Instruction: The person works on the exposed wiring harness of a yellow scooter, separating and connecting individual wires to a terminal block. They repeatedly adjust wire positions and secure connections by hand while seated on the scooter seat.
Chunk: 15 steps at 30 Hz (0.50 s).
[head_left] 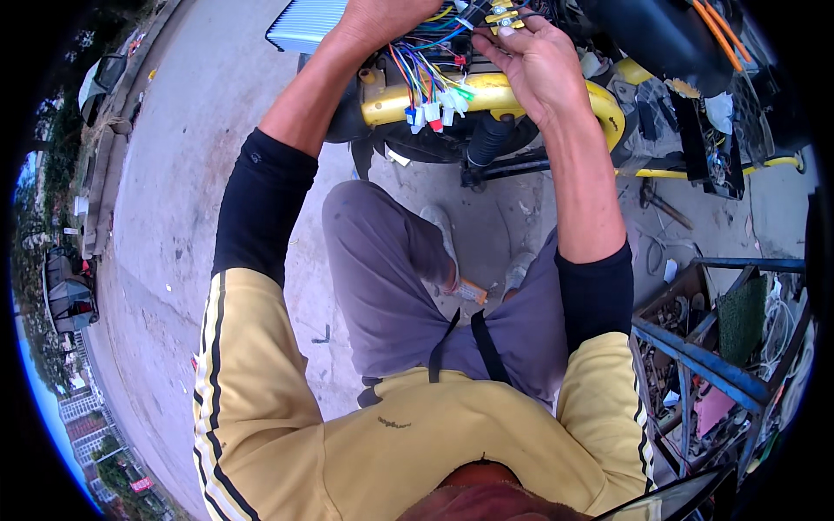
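Observation:
My left hand [387, 19] reaches over the wiring at the top edge, its fingers cut off or hidden there. Beside it sits a silver finned metal box [306, 24]. With its thumb and fingers, my right hand [546, 74] grips a yellow terminal block [502, 17] that has metal screws and dark wires. A bundle of coloured wires [419, 71] hangs between my hands, ending in white, red, blue and green plug connectors [434, 115]. These plugs lie across the yellow frame tube [482, 94] of a vehicle.
Below the tube is a black shock absorber [489, 141]. Orange cables [723, 33] run at the far right. A hammer [667, 207] lies on the ground near a blue metal rack [708, 360] full of parts. An orange packet [472, 291] lies by my feet.

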{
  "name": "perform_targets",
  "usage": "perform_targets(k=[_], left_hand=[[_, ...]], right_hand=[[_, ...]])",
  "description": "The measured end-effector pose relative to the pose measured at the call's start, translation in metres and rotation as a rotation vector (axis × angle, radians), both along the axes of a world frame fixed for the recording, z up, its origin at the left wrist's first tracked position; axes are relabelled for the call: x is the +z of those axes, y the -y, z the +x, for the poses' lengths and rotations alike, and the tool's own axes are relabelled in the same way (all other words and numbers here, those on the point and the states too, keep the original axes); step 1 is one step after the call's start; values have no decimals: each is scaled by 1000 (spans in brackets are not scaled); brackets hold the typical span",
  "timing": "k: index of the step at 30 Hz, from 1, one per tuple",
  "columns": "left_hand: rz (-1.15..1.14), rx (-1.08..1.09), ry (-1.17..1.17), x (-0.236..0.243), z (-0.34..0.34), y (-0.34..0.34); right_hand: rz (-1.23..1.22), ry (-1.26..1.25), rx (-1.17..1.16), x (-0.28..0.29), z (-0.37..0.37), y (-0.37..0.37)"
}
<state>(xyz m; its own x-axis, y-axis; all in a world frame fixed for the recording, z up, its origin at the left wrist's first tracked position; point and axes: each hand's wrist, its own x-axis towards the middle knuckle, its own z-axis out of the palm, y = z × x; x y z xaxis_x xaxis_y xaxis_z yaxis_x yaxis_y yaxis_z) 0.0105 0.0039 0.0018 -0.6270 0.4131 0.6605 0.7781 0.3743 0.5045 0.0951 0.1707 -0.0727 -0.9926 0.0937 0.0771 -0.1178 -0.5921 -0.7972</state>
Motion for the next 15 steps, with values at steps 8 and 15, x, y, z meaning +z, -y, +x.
perform_targets(k=[8,15], left_hand=[[-15,-8,170,-13,-7,11],[96,-22,233,-6,-3,11]], right_hand=[[-41,80,17,8,4,5],[-57,92,36,9,4,3]])
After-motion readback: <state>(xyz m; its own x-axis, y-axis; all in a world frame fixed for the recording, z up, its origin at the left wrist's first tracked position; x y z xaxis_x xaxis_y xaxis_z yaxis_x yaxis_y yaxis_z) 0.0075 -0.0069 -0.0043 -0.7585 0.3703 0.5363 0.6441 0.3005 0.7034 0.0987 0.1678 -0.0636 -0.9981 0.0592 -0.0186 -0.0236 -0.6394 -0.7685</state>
